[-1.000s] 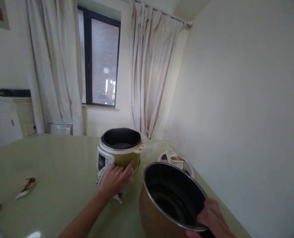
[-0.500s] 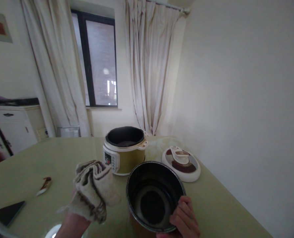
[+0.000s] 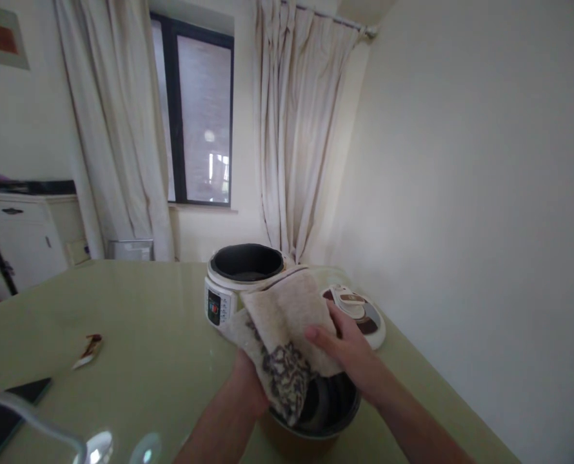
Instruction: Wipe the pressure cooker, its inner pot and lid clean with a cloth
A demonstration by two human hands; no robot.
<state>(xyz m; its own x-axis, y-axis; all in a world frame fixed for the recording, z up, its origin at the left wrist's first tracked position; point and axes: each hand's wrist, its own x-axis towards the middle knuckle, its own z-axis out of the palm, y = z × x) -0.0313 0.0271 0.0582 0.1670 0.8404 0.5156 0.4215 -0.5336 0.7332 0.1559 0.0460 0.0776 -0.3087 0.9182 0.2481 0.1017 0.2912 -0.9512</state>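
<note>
A folded beige cloth (image 3: pixel 294 309) with a dark patterned edge is held up between both hands. My left hand (image 3: pixel 253 385) supports it from below on the left, its fingers mostly hidden beneath the fabric. On the right side, my right hand (image 3: pixel 349 345) grips the cloth with the thumb on top. Beneath them stands a black inner pot (image 3: pixel 340 412), partly covered by the cloth and the hands, and neither hand holds it. Behind the cloth is a white and green electric cooker (image 3: pixel 222 303), its top uncovered. The cooker's round lid (image 3: pixel 374 328) lies on the table to the right.
The green table (image 3: pixel 161 322) runs up to the wall on the right. At left are a small white and brown object (image 3: pixel 88 351), a dark flat device (image 3: pixel 6 412) and a pale cable (image 3: pixel 40 422). Curtains (image 3: pixel 301 129) hang beside the window behind.
My right hand has let go of the inner pot and taken hold of the cloth. My left hand has brought the cloth rightward over the pot, and the cloth is opened out more.
</note>
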